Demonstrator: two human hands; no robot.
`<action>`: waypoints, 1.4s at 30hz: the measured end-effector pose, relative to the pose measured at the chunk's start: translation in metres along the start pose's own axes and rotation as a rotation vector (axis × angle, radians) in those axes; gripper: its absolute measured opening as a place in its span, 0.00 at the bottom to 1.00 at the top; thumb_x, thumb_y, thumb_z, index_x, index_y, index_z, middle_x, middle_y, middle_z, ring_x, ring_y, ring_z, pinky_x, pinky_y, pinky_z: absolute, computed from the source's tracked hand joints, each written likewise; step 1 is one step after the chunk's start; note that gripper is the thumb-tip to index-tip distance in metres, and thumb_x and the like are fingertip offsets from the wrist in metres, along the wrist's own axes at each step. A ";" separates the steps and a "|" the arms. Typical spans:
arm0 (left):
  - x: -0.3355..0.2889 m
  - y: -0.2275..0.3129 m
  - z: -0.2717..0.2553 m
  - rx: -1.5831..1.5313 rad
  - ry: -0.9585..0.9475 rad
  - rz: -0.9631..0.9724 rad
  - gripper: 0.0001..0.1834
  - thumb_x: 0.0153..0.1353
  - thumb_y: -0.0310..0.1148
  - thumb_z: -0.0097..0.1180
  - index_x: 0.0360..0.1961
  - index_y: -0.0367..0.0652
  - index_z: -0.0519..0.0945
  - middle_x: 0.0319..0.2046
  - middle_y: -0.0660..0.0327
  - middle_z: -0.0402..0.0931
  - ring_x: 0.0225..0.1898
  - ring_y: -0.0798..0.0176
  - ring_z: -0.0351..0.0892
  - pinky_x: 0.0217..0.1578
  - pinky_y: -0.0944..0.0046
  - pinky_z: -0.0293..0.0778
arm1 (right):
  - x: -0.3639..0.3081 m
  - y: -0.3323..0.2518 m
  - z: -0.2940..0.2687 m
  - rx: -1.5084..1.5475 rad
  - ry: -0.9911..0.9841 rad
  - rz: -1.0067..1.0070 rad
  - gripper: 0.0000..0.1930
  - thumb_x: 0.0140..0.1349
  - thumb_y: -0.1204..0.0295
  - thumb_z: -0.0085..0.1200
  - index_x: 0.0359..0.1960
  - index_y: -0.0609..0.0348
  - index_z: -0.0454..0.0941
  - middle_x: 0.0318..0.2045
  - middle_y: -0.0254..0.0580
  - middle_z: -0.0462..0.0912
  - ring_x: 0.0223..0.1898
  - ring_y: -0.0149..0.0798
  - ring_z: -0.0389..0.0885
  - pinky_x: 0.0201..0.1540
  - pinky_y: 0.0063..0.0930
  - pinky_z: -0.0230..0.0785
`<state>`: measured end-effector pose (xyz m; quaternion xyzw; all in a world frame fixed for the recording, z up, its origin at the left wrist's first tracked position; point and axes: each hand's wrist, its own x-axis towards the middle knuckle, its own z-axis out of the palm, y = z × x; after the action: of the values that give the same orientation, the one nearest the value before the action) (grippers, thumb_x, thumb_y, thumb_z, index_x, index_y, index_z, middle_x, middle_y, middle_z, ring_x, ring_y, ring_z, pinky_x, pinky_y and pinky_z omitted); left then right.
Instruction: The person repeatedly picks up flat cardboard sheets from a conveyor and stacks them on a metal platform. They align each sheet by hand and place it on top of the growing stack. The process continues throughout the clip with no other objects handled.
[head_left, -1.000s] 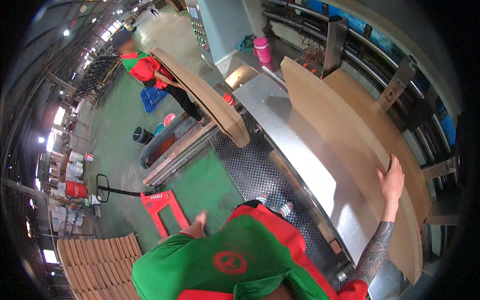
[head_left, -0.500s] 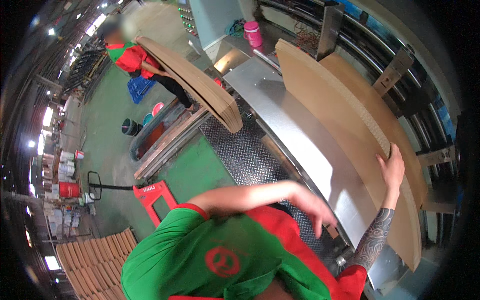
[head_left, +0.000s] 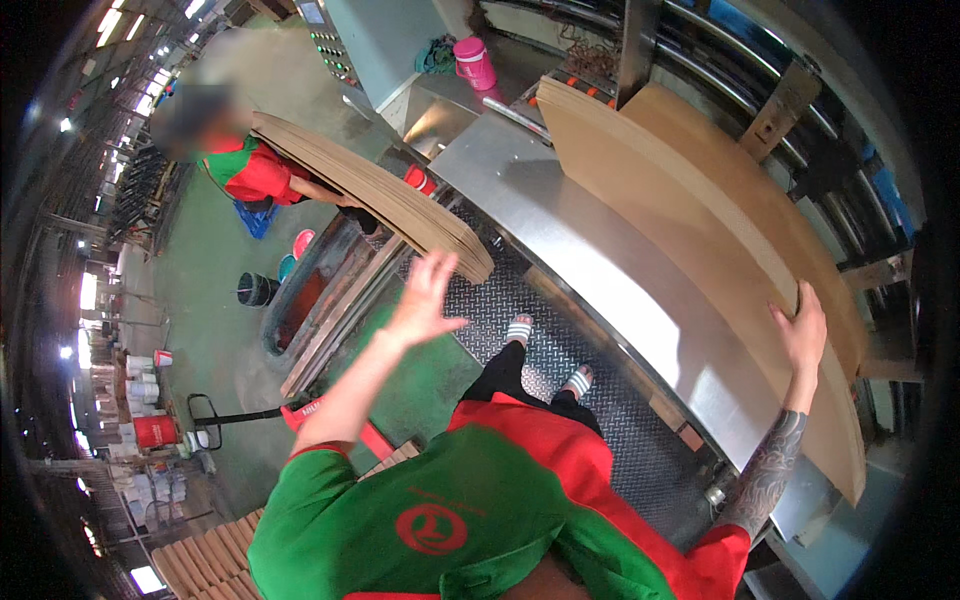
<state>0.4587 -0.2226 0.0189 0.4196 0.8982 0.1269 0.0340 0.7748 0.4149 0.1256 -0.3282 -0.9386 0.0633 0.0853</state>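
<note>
My right hand (head_left: 803, 325) lies over the upper edge of a stack of brown cardboard sheets (head_left: 690, 235), its thumb on the near side and fingers on the far side. The stack stands tilted on a shiny metal table (head_left: 500, 170) against a machine. My left hand (head_left: 425, 305) is raised on the left with fingers spread, holding nothing. Just beyond it is the near end of another bundle of cardboard sheets (head_left: 400, 205), held by a co-worker (head_left: 262, 172) in red and green. Whether my left fingertips touch that bundle I cannot tell.
Below me is a checkered metal plate (head_left: 560, 345) with my feet on it. A red pallet jack (head_left: 350, 425) and stacked cardboard (head_left: 215, 555) are at the lower left. Rollers and metal brackets (head_left: 785, 110) line the right. A pink jug (head_left: 474, 65) stands at the far end.
My left hand has swung from near the table's edge out to the left, toward the co-worker's bundle. The co-worker leans lower. My right hand stays on the stack.
</note>
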 end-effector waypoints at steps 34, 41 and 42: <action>0.308 -0.102 -0.267 0.285 -0.461 0.547 0.49 0.43 0.40 0.81 0.68 0.37 0.74 0.59 0.45 0.74 0.65 0.39 0.75 0.67 0.43 0.76 | -0.009 -0.020 0.000 -0.113 -0.007 0.113 0.33 0.57 0.62 0.76 0.61 0.62 0.75 0.56 0.55 0.82 0.62 0.63 0.78 0.65 0.57 0.70; 0.303 -0.093 -0.215 0.059 -0.379 0.456 0.48 0.47 0.42 0.83 0.68 0.39 0.74 0.63 0.50 0.71 0.67 0.39 0.76 0.69 0.44 0.75 | -0.006 -0.025 -0.003 -0.084 -0.014 0.132 0.31 0.58 0.63 0.77 0.58 0.59 0.76 0.55 0.51 0.82 0.61 0.62 0.78 0.64 0.56 0.71; 0.304 -0.094 -0.213 0.054 -0.351 0.484 0.49 0.46 0.44 0.84 0.68 0.40 0.74 0.63 0.51 0.73 0.67 0.39 0.76 0.69 0.43 0.75 | -0.006 -0.024 -0.003 -0.096 -0.020 0.123 0.31 0.58 0.62 0.77 0.58 0.59 0.76 0.55 0.51 0.82 0.61 0.62 0.78 0.64 0.56 0.71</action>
<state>0.1573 -0.0913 0.2141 0.6379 0.7554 0.0331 0.1463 0.7653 0.3930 0.1317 -0.3882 -0.9195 0.0267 0.0560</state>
